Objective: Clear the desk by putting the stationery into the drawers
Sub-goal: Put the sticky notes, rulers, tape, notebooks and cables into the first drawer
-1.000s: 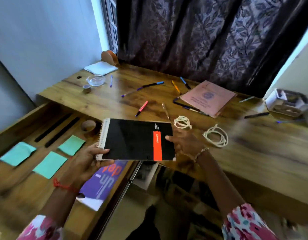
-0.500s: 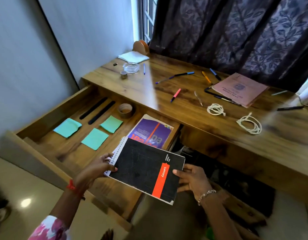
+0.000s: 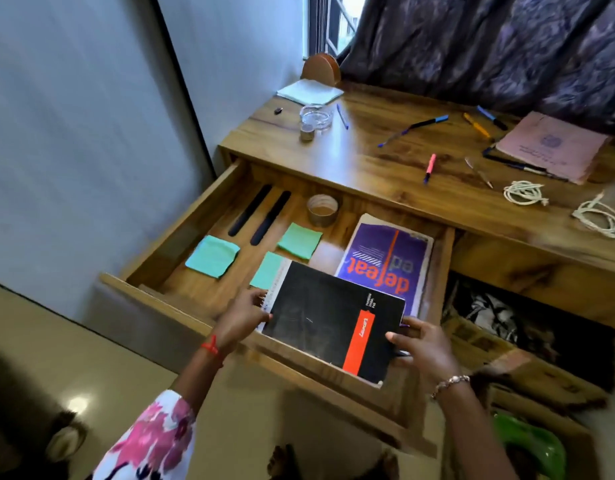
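Note:
A black spiral notebook [image 3: 319,317] with an orange stripe is held tilted over the front of the open wooden drawer [image 3: 181,306]. My left hand [image 3: 242,313] grips its spiral edge and my right hand [image 3: 423,348] grips its right edge. The notebook partly covers a purple book [image 3: 385,251] and one green sticky pad [image 3: 268,268] lying in the drawer. Two more green pads [image 3: 212,256], two black strips [image 3: 261,216] and a tape roll [image 3: 321,209] also lie inside. Several pens [image 3: 415,128], a pink booklet [image 3: 552,147] and two white cord coils [image 3: 524,192] lie on the desk [image 3: 368,157].
A glass dish [image 3: 316,116], a small cap, white paper [image 3: 309,91] and a round wooden holder [image 3: 321,69] sit at the desk's far left corner. The wall is left of the drawer. A curtain hangs behind. Dark cluttered items and a green object [image 3: 527,445] lie under the desk at right.
Both hands carried the black notebook from above the desk edge down and forward over the open drawer, onto the purple book. The view swung left and down.

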Available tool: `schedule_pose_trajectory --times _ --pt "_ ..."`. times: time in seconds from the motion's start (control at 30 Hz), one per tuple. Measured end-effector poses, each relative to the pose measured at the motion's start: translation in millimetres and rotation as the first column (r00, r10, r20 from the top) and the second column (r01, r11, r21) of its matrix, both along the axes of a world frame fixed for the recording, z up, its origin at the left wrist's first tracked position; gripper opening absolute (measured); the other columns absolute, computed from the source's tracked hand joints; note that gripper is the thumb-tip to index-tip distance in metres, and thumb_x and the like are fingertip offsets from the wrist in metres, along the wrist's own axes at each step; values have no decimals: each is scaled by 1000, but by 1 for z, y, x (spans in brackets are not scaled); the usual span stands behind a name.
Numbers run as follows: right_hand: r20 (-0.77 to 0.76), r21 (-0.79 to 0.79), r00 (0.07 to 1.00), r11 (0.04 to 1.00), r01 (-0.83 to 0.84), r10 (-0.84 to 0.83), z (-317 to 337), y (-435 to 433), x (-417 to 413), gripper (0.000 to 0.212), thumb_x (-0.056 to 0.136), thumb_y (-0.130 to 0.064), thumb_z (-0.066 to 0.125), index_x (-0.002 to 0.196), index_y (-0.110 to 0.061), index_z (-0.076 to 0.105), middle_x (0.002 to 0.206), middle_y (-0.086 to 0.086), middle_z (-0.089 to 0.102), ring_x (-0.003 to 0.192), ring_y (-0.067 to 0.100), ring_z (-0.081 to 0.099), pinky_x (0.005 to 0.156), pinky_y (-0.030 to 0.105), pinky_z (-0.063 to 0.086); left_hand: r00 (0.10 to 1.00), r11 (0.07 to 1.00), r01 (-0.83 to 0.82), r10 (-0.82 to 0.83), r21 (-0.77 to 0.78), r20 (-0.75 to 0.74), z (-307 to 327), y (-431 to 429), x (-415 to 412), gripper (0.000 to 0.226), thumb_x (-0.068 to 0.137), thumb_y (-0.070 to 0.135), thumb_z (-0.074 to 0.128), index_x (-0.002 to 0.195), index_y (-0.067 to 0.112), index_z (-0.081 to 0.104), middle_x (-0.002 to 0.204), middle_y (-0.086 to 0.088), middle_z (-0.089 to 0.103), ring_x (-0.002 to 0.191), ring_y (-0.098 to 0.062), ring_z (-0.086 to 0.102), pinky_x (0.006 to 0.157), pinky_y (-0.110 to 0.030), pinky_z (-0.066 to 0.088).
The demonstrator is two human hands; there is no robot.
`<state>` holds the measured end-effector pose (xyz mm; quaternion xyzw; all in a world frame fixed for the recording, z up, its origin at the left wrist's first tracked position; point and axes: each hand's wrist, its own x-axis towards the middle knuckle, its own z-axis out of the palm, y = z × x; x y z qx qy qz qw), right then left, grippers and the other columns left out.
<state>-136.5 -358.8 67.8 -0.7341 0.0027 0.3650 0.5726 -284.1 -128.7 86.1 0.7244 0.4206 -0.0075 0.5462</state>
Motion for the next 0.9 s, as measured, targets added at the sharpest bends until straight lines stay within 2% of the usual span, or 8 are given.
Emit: schedule_pose_trajectory --times 0.07,0.2,0.3,0.4,0.57,0.67,0.77,0.9 --pt "-14 -8 1000 1000 15 -15 -1 9 -9 30 81 13 56 100 -10 53 74 2 60 53 11 61 39 16 49 1000 1000 22 -22 19 -17 -5 12 -3 44 83 -6 58 126 0 50 134 -12 50 108 -24 54 85 -33 49" --pt "5 -42 999 998 45 -45 -7 30 -19 39 82 11 56 117 -4 51 79 7 63 60 11 61 42 18 52 995 997 74 -72 23 -75 -16 34 -10 33 85 3 60 118 0 55 130 -16 54 94 -18 54 59 -15 43" --pt "1 -51 1000 998 28 -28 -14 48 -21 38 84 11 55 120 1 49 92 15 62 69 18 58 48 24 53 991 998 57 -54 26 -121 -21 48 -13 39 87 7 59 124 0 50 133 -17 50 108 -27 56 73 -22 47" --pt "2 -79 1000 997 10 -10 -24 70 -22 38 84 10 55 120 3 50 82 13 62 64 19 59 49 29 54 988 998 34 -25 55 -155 -25 62 -10 41 89 9 57 127 -1 47 135 -16 49 118 -32 52 82 -28 44" --pt "-75 -86 996 996 36 -43 -39 92 -16 39 83 11 56 119 -2 53 80 11 63 59 14 60 40 21 49 975 998 40 -27 52 -220 -35 88 -2 34 88 11 59 119 -1 52 126 -17 55 107 -27 55 80 -29 44" --pt "-118 -88 989 993 75 -85 -47 94 -9 39 82 11 57 119 0 53 77 8 63 62 18 59 47 25 49 967 995 67 -48 69 -250 -43 100 8 27 82 9 66 106 1 59 109 -14 61 94 -23 55 84 -35 48" --pt "-148 -105 979 986 126 -141 -51 89 2 42 81 12 56 122 2 52 83 14 64 62 20 58 50 27 50 956 990 125 -104 61 -273 -48 101 26 36 80 5 67 113 -6 57 100 -10 54 94 -21 51 83 -31 44" --pt "-230 -88 944 971 220 -235 -60 75 11 46 81 13 56 125 1 49 100 20 61 75 26 58 65 37 51 970 994 107 -100 19 -222 -50 98 48 50 83 9 66 128 0 48 129 -16 53 117 -27 50 86 -30 42"
